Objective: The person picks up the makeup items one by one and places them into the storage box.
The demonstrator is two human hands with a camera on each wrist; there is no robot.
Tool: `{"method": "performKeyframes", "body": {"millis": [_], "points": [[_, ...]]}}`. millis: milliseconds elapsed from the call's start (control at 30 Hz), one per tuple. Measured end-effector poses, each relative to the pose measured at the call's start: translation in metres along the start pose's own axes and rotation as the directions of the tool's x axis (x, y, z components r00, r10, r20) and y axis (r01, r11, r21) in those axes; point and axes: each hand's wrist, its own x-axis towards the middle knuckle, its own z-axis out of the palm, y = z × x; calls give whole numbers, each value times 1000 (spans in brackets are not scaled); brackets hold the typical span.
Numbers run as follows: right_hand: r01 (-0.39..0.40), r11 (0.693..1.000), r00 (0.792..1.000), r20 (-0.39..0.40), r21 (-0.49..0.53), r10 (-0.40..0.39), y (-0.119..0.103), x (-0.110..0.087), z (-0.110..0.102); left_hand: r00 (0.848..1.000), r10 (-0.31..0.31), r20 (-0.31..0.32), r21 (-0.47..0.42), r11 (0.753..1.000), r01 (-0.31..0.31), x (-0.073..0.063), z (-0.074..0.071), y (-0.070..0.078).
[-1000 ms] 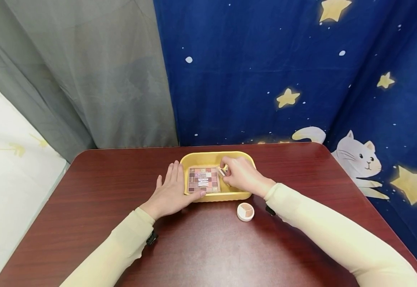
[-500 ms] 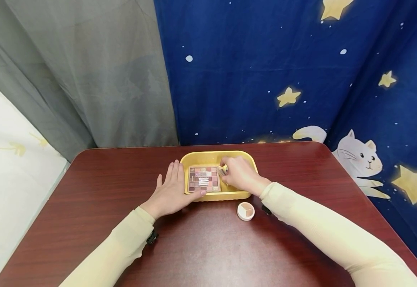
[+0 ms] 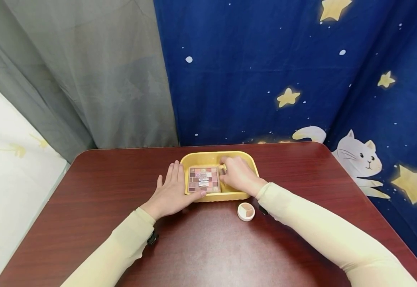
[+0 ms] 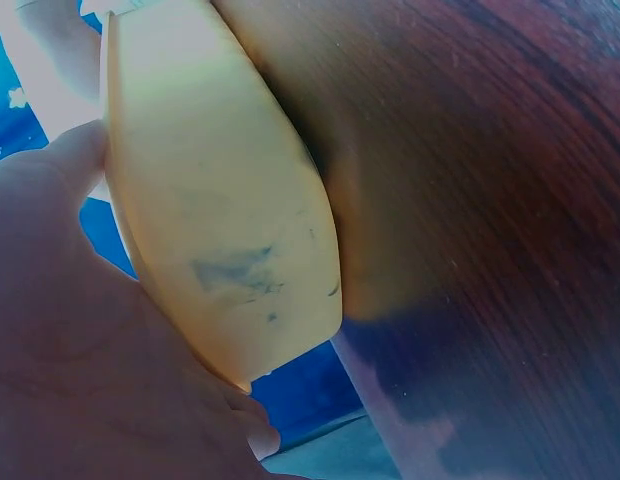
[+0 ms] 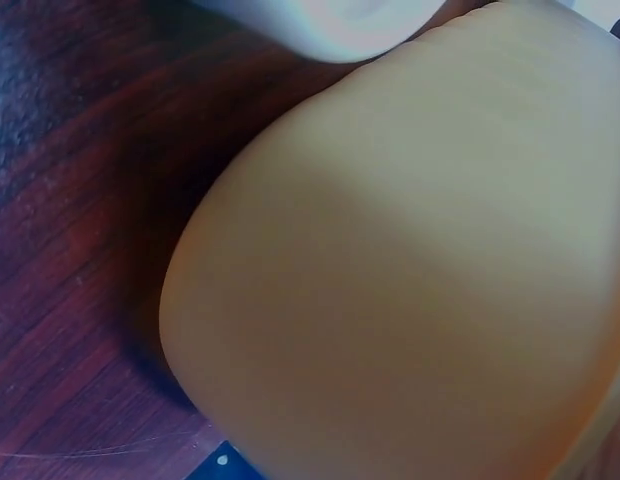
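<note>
A yellow plastic basket (image 3: 215, 196) sits toward the table's far edge. Flat in its left part lies a square eyeshadow palette (image 3: 203, 179) with many pink and brown pans. My left hand (image 3: 170, 193) rests on the basket's left end, fingers straight and thumb along the front rim; in the left wrist view the thumb (image 4: 75, 160) is at the rim of the outer wall. My right hand (image 3: 239, 175) reaches into the basket's right part, fingers curled around a small pale item (image 3: 223, 168) beside the palette. Most of that item is hidden by the fingers.
On the table (image 3: 201, 247), just in front of the basket, stands a round white pot (image 3: 246, 211) with three cream shades. A grey curtain (image 3: 122, 79) and a blue star-patterned curtain (image 3: 230, 79) hang behind the table.
My right hand has shifted slightly left within the basket, and the small pale item is now more covered by its fingers. My left hand, the palette and the round pot stay put.
</note>
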Motion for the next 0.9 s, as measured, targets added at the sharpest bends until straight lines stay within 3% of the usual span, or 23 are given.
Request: {"method": "performKeyframes", "body": {"millis": [467, 900], "points": [[-42, 999, 997, 58, -6, 42, -7, 1, 6, 1000, -5, -1, 2, 1000, 5, -1, -1, 1], [-16, 999, 999, 35, -33, 17, -7, -1, 7, 1000, 0, -8, 6, 1000, 0, 0, 0, 1]]}}
